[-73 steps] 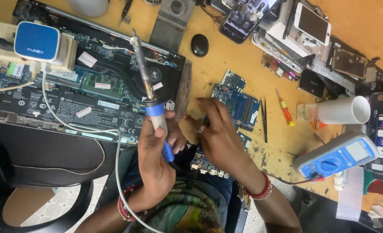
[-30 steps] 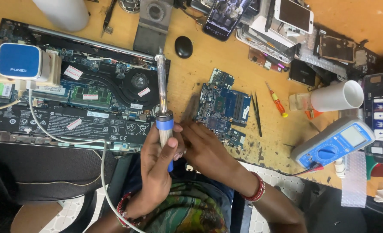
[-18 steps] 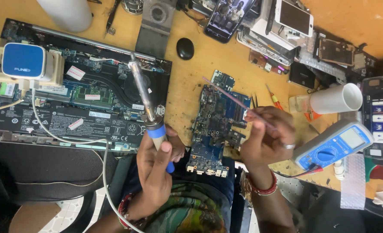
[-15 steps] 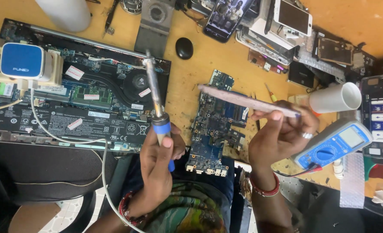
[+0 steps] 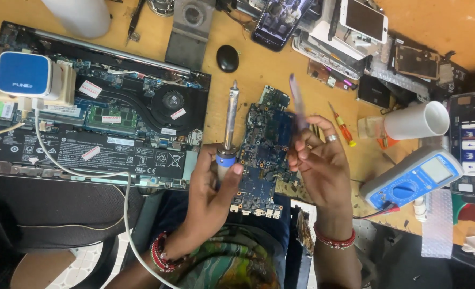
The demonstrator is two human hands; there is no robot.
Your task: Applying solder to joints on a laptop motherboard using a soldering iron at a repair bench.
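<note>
My left hand [image 5: 209, 198] grips a soldering iron [image 5: 229, 124] by its blue handle, metal tip pointing up and away from me. A blue circuit board [image 5: 261, 152] lies on the wooden table between my hands, its near end over the table edge. My right hand [image 5: 323, 166], with a ring on one finger, holds a thin pale stick-like tool [image 5: 297, 101] upright above the board's right side; the tool is motion-blurred.
An opened laptop base [image 5: 103, 128] with fan and battery lies to the left, a blue charger block [image 5: 22, 74] on it. A blue multimeter [image 5: 414, 179], a white cup [image 5: 416, 121], a small screwdriver [image 5: 343, 126], phones [image 5: 363, 18] and loose parts crowd the right and back.
My right hand rose from the board, lifted the thin tool and swung it from lying sideways to upright. My left hand shifted slightly right with the iron.
</note>
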